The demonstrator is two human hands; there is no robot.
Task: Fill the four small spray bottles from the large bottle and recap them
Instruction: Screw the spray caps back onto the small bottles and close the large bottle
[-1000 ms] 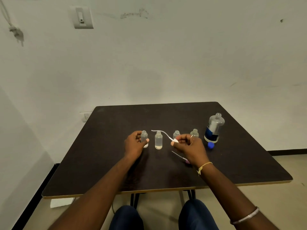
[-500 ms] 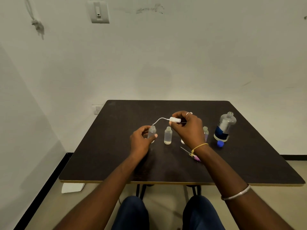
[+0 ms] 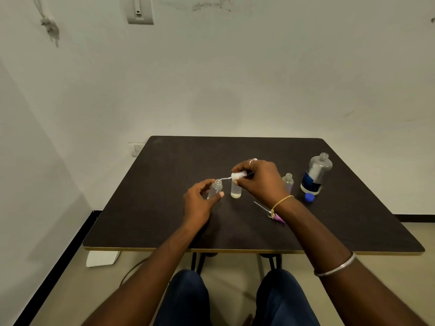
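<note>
Gripping a tilted small spray bottle [image 3: 215,189] near the table's [image 3: 164,220] middle is the left hand [image 3: 199,204]. The right hand [image 3: 262,182] pinches a white spray cap [image 3: 237,176], its tube [image 3: 225,178] tip at that bottle's mouth; the large bottle [image 3: 316,176] stands far right

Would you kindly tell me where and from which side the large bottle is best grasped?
Probably wrap the large bottle round its straight body at the blue label, coming from its right: it stands upright and uncapped, and a small bottle stands near its left.
</note>
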